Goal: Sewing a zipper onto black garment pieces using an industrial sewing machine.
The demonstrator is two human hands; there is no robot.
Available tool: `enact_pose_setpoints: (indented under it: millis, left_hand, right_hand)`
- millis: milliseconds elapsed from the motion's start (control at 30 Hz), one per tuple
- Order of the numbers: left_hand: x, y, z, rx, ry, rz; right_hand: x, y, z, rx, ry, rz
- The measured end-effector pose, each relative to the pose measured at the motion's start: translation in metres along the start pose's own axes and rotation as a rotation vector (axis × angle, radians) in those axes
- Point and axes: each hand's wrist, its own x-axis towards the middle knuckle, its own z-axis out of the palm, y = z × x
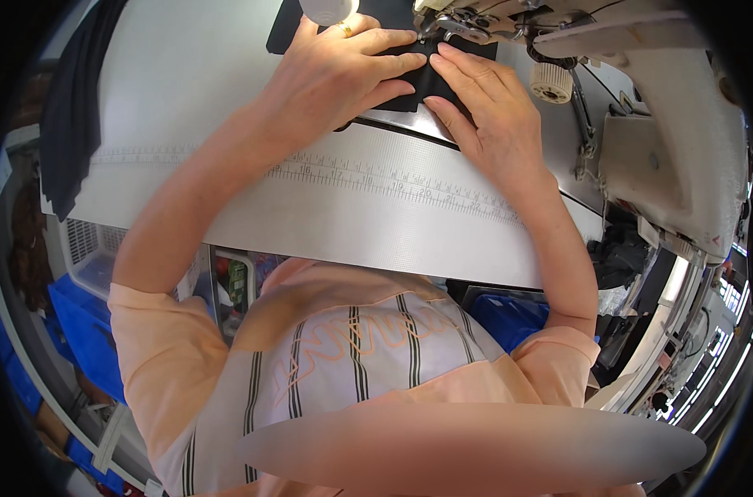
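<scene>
Black fabric [404,101] lies under the presser foot [427,36] of a sewing machine [666,149] at the top of the view. My left hand [347,70], with a ring on one finger, rests flat on the cloth just left of the foot, fingers stretched toward it. To the right of the foot, my right hand [491,103] presses on the same fabric. Its fingers are extended, and its thumb points at the cloth's near edge. Neither hand is closed around anything. The needle tip is too small to make out.
A ruler scale [368,178] runs across the pale table [393,236]. More dark cloth [78,99] hangs over the table's left edge. A white basket [91,248] and a blue bin [86,331] stand below left. A ridged dial [551,83] sits on the machine.
</scene>
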Motion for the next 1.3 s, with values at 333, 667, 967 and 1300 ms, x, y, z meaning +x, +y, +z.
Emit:
enact_pose_setpoints:
  millis: [333,667,967,1300]
  left_hand:
    - [0.008,0.003,-0.006,-0.114,0.106,0.074]
    - [0.003,-0.006,0.008,0.072,0.041,0.032]
    - [-0.004,-0.009,0.019,-0.071,0.063,-0.007]
    - [-0.01,-0.002,0.006,-0.063,0.009,-0.028]
  right_hand:
    - [0.005,-0.002,-0.004,0.02,-0.008,0.041]
    - [0.003,0.01,-0.001,0.131,0.039,0.063]
    - [0.0,0.082,-0.009,-0.047,-0.086,0.324]
    - [-0.035,-0.014,-0.055,-0.223,-0.165,0.05]
